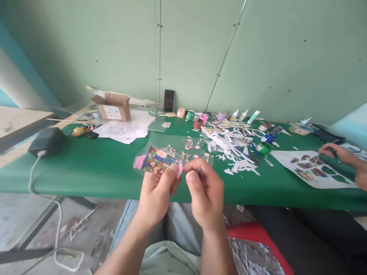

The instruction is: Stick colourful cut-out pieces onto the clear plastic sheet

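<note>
My left hand [157,191] pinches a small pink cut-out piece [179,169] between thumb and fingers, just above the front edge of the green table [86,168]. My right hand [205,191] is closed right beside it, fingertips almost touching the pink piece; a thin dark thing seems to sit in its fingers, too small to name. Behind both hands lies a clear plastic sheet [160,156] with colourful cut-out pictures on it.
A heap of white paper scraps [232,145] lies right of centre, with small paint pots [197,123] and glue bottles [243,114] behind. A cardboard box [114,107] and a phone [169,100] stand at the back. Another person's hands [344,156] work on a printed sheet [309,168] at right.
</note>
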`<state>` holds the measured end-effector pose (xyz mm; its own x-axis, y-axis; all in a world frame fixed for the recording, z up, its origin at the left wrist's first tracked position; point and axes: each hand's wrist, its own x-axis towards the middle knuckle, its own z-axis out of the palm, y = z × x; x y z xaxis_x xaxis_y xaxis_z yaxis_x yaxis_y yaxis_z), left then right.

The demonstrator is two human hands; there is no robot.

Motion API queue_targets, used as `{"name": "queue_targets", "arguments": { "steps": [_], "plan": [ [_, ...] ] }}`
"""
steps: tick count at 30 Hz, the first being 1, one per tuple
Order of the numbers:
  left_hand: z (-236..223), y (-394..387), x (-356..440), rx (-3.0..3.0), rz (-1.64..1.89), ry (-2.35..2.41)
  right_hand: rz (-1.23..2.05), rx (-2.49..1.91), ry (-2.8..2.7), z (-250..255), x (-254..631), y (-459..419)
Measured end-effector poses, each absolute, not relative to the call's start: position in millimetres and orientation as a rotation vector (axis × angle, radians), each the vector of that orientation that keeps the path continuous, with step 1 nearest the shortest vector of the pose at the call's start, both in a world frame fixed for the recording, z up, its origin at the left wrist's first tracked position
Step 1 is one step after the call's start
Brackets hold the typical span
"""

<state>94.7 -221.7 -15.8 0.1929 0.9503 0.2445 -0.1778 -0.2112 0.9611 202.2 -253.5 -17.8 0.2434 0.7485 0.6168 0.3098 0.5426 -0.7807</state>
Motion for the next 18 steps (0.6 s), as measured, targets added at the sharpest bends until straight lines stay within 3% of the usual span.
{"name": "queue_targets", "arguments": {
  "steps": [18],
  "plan": [
    [1.7, -241.4, 97.0, 1.499, 1.479, 0.856, 0.139, -0.935, -1.613, -30.8, 206.4, -249.3]
  ]
}}
